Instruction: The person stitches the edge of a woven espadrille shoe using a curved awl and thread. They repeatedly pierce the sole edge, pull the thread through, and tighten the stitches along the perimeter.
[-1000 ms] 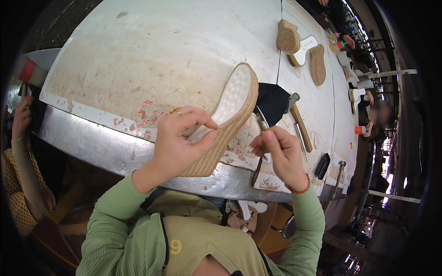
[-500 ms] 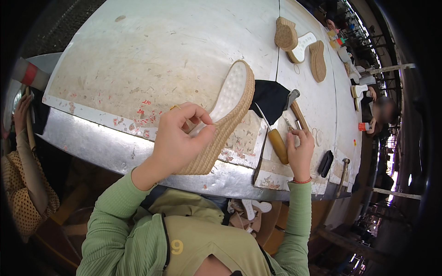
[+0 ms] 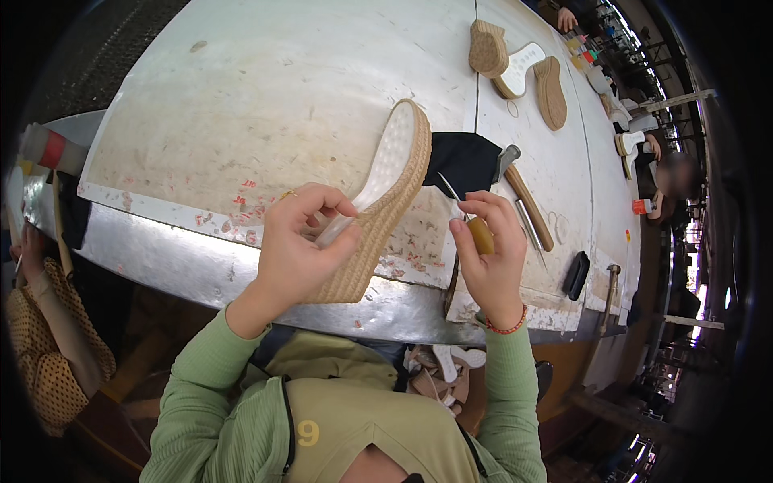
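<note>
An espadrille wedge sole (image 3: 403, 177) with braided sides and a white, dimpled top stands tilted near the table's front edge. My left hand (image 3: 302, 241) pinches its white upper edge between thumb and fingers. My right hand (image 3: 495, 258) is closed round the yellow handle of an awl (image 3: 481, 235), whose thin metal shaft points up and left. Part of the handle is hidden by the palm. Just right of this hand lie a slim pointed metal tool (image 3: 530, 225) and a hammer (image 3: 527, 205) with a wooden handle. A black cloth (image 3: 467, 157) lies beyond the awl.
More wedge soles (image 3: 551, 92) lie at the far right of the white table (image 3: 306, 72). A black, oblong object (image 3: 576, 275) and a second hammer (image 3: 612, 298) are on the right. Other people sit at left and far right. A red-banded container (image 3: 52, 146) stands far left.
My right hand has let go of the slim pointed tool and moved left onto the awl handle. My left hand keeps its pinch on the wedge sole. The view has shifted slightly.
</note>
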### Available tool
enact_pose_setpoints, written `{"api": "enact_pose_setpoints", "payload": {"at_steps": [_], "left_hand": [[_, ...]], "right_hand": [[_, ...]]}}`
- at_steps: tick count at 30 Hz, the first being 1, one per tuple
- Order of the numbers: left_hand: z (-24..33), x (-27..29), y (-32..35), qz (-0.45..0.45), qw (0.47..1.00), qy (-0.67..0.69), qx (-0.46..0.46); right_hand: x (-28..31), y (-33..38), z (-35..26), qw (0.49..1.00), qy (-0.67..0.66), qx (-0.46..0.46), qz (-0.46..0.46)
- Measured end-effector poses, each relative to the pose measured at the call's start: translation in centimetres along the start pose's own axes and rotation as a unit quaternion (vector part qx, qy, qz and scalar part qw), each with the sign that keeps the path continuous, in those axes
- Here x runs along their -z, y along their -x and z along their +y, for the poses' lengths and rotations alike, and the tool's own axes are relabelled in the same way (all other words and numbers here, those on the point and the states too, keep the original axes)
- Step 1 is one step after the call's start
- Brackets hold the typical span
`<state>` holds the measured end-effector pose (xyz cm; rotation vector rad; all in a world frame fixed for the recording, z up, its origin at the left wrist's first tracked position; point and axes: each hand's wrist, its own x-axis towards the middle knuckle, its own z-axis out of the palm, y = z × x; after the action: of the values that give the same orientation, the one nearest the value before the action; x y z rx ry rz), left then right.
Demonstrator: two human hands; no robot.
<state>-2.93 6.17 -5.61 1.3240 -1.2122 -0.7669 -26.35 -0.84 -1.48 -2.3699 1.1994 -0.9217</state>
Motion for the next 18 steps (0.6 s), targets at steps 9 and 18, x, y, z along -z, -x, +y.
{"api": "enact_pose_setpoints", "payload": {"at_steps": [9, 18], "left_hand": [[-0.2, 0.1, -0.1, -0.056, 0.994, 0.064, 0.064], [-0.1, -0.1, -7.4, -0.126, 0.987, 0.058, 0.082]], "right_hand": [[0.3, 3.0, 4.4, 0.982, 0.138, -0.113, -0.053], [6.6, 4.3, 10.0, 0.950, 0.217, -0.224, 0.012]]}}
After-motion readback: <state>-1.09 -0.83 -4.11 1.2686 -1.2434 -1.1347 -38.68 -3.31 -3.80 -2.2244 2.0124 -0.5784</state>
